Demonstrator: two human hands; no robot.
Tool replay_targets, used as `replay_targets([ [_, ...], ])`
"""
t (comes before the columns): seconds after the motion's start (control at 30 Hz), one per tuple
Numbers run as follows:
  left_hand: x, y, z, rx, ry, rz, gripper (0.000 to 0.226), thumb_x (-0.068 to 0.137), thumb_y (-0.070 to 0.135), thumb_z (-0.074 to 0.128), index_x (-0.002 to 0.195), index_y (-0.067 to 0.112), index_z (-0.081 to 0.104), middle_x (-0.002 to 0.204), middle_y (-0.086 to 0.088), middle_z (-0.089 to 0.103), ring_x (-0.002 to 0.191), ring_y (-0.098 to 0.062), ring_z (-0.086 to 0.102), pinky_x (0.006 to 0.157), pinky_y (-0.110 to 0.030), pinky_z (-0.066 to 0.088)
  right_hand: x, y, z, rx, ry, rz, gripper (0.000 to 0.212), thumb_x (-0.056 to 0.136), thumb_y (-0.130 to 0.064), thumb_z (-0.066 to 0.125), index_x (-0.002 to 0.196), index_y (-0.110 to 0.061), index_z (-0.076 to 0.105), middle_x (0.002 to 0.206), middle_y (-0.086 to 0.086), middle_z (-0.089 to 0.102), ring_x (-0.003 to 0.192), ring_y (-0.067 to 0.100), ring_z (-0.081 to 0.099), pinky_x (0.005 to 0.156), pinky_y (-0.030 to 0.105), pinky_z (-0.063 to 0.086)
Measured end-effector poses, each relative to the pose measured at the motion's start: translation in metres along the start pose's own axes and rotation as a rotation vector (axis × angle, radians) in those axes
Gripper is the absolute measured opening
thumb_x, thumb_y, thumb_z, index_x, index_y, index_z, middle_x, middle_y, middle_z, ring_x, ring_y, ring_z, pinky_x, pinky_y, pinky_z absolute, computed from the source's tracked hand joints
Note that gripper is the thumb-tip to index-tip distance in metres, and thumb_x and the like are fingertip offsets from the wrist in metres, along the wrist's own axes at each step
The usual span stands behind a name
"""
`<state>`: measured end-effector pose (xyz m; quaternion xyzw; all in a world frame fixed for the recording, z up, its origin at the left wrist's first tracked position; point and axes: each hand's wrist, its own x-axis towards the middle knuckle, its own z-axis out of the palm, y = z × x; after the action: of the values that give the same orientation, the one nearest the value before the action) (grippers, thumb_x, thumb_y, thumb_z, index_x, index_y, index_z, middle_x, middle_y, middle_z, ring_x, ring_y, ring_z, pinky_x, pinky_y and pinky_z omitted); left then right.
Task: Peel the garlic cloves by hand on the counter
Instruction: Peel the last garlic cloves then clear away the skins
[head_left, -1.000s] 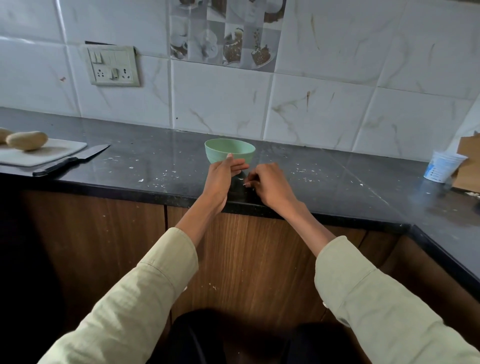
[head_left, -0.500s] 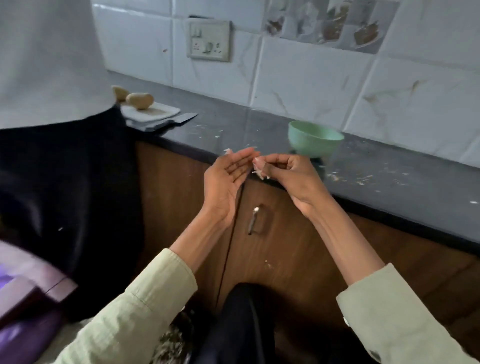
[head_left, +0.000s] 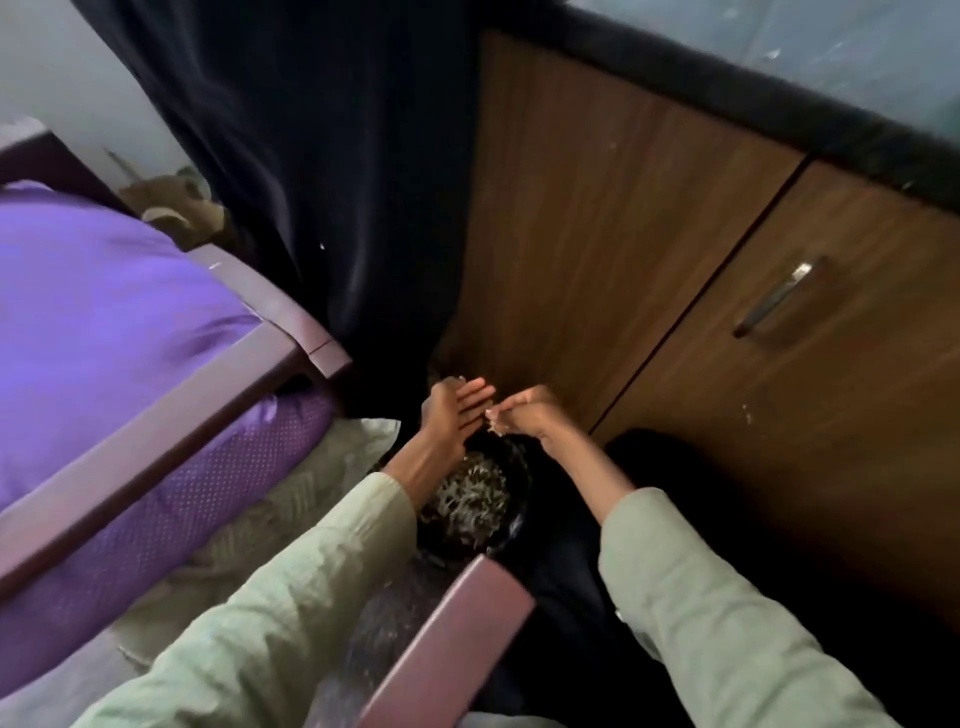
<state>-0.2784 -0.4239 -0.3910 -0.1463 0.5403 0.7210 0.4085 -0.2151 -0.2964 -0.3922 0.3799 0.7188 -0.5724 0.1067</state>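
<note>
Garlic skins (head_left: 494, 427) pinched in my right hand (head_left: 530, 415) now hang over the dark waste bin (head_left: 511, 525) below the table, left hand (head_left: 457, 410) flat, its grip released, so I'm discarding peel, not peeling.

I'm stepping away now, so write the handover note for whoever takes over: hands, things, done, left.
Left hand: open, fingers straight, palm held over the bin.
Right hand: fingers curled, pinching bits of garlic peel above the bin.
The bin sits on the floor by the wooden cabinet and already holds a heap of peel.
Counter edge shows at top right; bowl and cloves are out of view.
Left: drop the peel, return to the counter, check for unpeeled cloves.
</note>
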Motion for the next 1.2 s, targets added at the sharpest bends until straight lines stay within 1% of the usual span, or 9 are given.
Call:
replay_targets([
  [0.1,0.018,-0.022,-0.022,0.127,0.043,-0.095,0.036,0.109,0.024,0.037,0.114,0.010,0.070,0.130,-0.009,0.071,0.124,-0.030,0.063,0.105,-0.041,0.047,0.025,0.030,0.017,-0.103,-0.032,0.090,0.026,0.092,0.008,0.069,0.118,0.006,0.072,0.101,0.012,0.072,0.080,0.017,0.069,0.070,0.023,0.063],
  [0.2,0.029,-0.034,-0.033,0.200,0.122,-0.148,0.037,0.105,0.018,0.042,0.124,0.004,0.071,0.124,-0.010,0.072,0.103,-0.026,0.063,0.076,-0.033,0.049,0.039,0.056,0.035,-0.193,0.009,0.122,0.015,0.083,0.004,0.083,0.082,-0.011,0.082,0.094,0.015,0.080,0.088,0.023,0.077,0.091,0.043,0.064],
  [0.27,0.036,-0.040,-0.038,0.228,0.186,-0.168,0.034,0.102,0.015,0.048,0.120,0.003,0.074,0.119,-0.011,0.075,0.091,-0.022,0.062,0.070,-0.032,0.046,0.051,0.074,0.041,-0.247,0.039,0.101,0.031,0.074,0.001,0.092,0.058,-0.020,0.076,0.080,0.012,0.080,0.083,0.024,0.079,0.088,0.043,0.065],
  [0.4,0.047,-0.046,-0.038,0.261,0.257,-0.157,0.029,0.100,0.012,0.051,0.114,0.000,0.074,0.107,-0.010,0.073,0.074,-0.020,0.057,0.062,-0.032,0.041,0.035,0.060,0.038,-0.306,0.088,0.040,0.027,0.072,-0.015,0.097,0.058,-0.020,0.074,0.058,0.000,0.072,0.061,0.012,0.073,0.069,0.024,0.060],
  [0.5,0.052,-0.049,-0.034,0.277,0.282,-0.152,0.027,0.098,0.013,0.054,0.109,0.003,0.076,0.105,-0.009,0.076,0.079,-0.022,0.059,0.071,-0.035,0.041,0.035,0.062,0.040,-0.369,0.074,-0.020,0.029,0.080,-0.032,0.090,0.061,-0.017,0.074,0.055,-0.002,0.071,0.061,0.010,0.069,0.068,0.026,0.059],
  [0.6,0.050,-0.047,-0.030,0.276,0.275,-0.123,0.029,0.098,0.016,0.054,0.108,0.003,0.077,0.104,-0.010,0.077,0.077,-0.020,0.057,0.082,-0.036,0.040,0.033,0.068,0.046,-0.475,0.007,-0.035,0.030,0.092,-0.025,0.073,0.064,-0.018,0.077,0.059,-0.001,0.073,0.080,0.020,0.076,0.085,0.035,0.060],
  [0.8,0.037,-0.039,-0.025,0.290,0.241,-0.064,0.035,0.102,0.018,0.049,0.116,0.000,0.075,0.110,-0.012,0.076,0.081,-0.017,0.057,0.070,-0.034,0.040,0.022,0.048,0.037,-0.565,0.038,-0.102,0.019,0.073,-0.033,0.094,0.068,-0.032,0.075,0.084,-0.007,0.078,0.087,0.014,0.073,0.081,0.033,0.058],
  [1.0,0.030,-0.028,-0.018,0.309,0.228,-0.028,0.037,0.105,0.018,0.045,0.122,0.000,0.073,0.116,-0.011,0.075,0.082,-0.013,0.056,0.070,-0.033,0.039,0.012,0.047,0.028,-0.627,0.036,-0.177,0.028,0.094,-0.036,0.072,0.068,-0.028,0.079,0.071,-0.008,0.076,0.087,0.009,0.071,0.088,0.034,0.057],
  [1.2,0.026,-0.026,-0.021,0.339,0.193,-0.062,0.036,0.103,0.023,0.047,0.116,0.008,0.077,0.115,-0.006,0.077,0.118,-0.030,0.055,0.095,-0.044,0.040,0.003,0.041,0.027,-0.546,-0.143,-0.215,0.002,0.086,-0.026,0.081,0.088,-0.027,0.080,0.065,-0.006,0.076,0.069,-0.002,0.072,0.084,0.031,0.057],
])
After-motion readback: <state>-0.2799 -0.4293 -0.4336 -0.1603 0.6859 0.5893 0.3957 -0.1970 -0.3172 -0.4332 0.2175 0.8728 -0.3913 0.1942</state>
